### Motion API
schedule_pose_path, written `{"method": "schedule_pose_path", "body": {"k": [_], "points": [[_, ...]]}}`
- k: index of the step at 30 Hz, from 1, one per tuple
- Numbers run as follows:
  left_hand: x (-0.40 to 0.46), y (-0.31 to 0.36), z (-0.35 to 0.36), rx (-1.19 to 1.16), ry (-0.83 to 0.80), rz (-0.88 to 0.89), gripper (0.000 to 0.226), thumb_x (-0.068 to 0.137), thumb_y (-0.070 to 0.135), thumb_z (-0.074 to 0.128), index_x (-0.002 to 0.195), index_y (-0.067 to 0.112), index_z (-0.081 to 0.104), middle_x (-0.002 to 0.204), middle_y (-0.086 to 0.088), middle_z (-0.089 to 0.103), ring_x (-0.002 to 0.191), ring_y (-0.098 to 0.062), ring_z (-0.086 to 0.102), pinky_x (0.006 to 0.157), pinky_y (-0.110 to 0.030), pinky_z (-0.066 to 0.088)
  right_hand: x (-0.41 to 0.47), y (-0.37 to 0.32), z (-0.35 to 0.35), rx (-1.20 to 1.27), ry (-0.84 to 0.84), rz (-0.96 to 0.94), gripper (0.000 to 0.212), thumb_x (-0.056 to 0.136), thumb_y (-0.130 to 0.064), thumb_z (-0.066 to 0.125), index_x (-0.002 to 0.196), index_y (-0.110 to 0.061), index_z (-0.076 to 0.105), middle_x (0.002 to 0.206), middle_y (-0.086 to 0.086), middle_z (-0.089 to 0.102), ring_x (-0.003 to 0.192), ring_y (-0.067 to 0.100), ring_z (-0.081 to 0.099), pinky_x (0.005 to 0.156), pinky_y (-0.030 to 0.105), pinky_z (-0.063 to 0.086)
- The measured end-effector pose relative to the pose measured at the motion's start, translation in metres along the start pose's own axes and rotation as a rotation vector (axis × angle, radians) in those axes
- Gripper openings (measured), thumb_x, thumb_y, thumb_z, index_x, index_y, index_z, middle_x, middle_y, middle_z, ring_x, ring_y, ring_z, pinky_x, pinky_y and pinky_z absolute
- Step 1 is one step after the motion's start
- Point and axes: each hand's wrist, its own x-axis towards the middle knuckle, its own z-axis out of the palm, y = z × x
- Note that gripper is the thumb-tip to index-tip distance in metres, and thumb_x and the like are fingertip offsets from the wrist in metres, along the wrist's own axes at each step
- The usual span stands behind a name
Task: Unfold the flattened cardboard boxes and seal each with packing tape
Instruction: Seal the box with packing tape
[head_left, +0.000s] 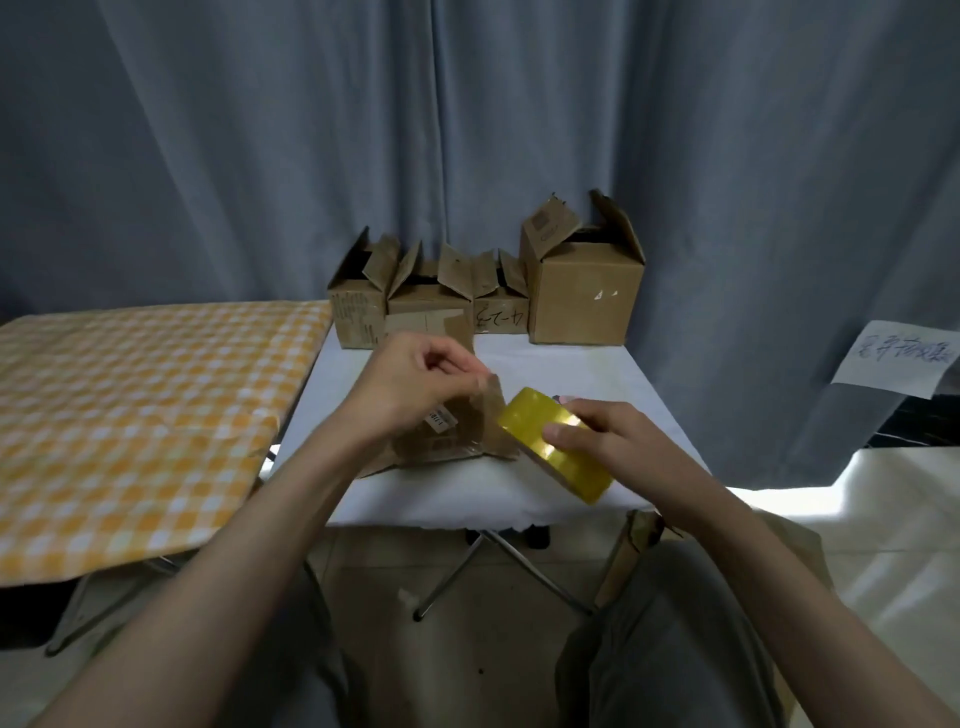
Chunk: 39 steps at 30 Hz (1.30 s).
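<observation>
A small brown cardboard box (449, 434) with a white label lies on the white table (571, 374), just in front of me. My right hand (608, 441) grips a yellow roll of packing tape (545, 441) held just right of the box. My left hand (415, 374) is above the box and pinches the free end of clear tape (488, 387) pulled from the roll. The strip hangs over the box's right side.
Several opened cardboard boxes (582, 296) stand in a row at the table's far edge, the right one largest. A table with an orange checked cloth (135, 415) adjoins on the left. Grey curtains hang behind. A flat cardboard piece (631, 556) leans by my right knee.
</observation>
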Motion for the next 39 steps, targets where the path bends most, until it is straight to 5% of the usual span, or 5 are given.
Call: {"method": "schedule_pose_path", "body": {"k": [6, 11, 17, 28, 39], "points": [[-0.009, -0.008, -0.012, -0.159, 0.026, -0.123, 0.015, 0.079, 0.018, 0.081, 0.086, 0.007, 0.073, 0.067, 0.005, 0.069, 0.064, 0.001, 0.063, 0.061, -0.010, 0.047, 0.004, -0.007, 0.009, 0.171, -0.188, 0.069, 0.036, 0.093, -0.047, 0.059, 0.106, -0.015, 0.070, 0.116, -0.005, 0.063, 0.111, -0.002, 0.053, 0.081, 0.013, 0.043], [-0.008, -0.026, -0.027, -0.262, 0.192, -0.233, 0.007, 0.083, 0.011, 0.077, 0.084, 0.005, 0.074, 0.078, 0.001, 0.073, 0.079, -0.009, 0.065, 0.067, -0.016, 0.051, 0.019, 0.002, 0.013, 0.439, -0.095, 0.078, 0.049, 0.075, -0.068, 0.068, 0.102, -0.028, 0.073, 0.107, 0.004, 0.068, 0.103, 0.024, 0.064, 0.101, 0.045, 0.050], [-0.011, -0.050, -0.045, -0.274, 0.333, -0.308, 0.015, 0.084, 0.020, 0.077, 0.078, 0.008, 0.070, 0.068, 0.000, 0.063, 0.068, -0.012, 0.053, 0.067, -0.022, 0.048, 0.058, -0.002, 0.003, -0.180, 0.226, -0.001, 0.063, 0.073, -0.074, 0.066, 0.058, -0.014, 0.057, 0.056, 0.004, 0.053, 0.061, 0.019, 0.056, 0.060, 0.036, 0.042], [0.001, -0.083, -0.037, -0.361, 0.445, -0.443, 0.020, 0.090, 0.021, 0.073, 0.074, 0.014, 0.063, 0.068, 0.001, 0.060, 0.065, -0.011, 0.051, 0.065, -0.023, 0.045, 0.136, -0.022, -0.001, -0.517, 0.042, 0.046, 0.068, 0.072, -0.074, 0.066, 0.076, -0.006, 0.073, 0.097, 0.010, 0.073, 0.079, 0.025, 0.065, 0.072, 0.039, 0.053], [0.010, -0.091, -0.038, -0.323, 0.408, -0.476, 0.021, 0.090, 0.025, 0.073, 0.074, 0.016, 0.062, 0.071, 0.001, 0.057, 0.068, -0.011, 0.049, 0.063, -0.024, 0.041, 0.157, -0.021, 0.002, -0.614, -0.007, 0.039, 0.066, 0.069, -0.075, 0.068, 0.073, -0.009, 0.071, 0.074, 0.006, 0.064, 0.075, 0.023, 0.063, 0.075, 0.040, 0.053]]}}
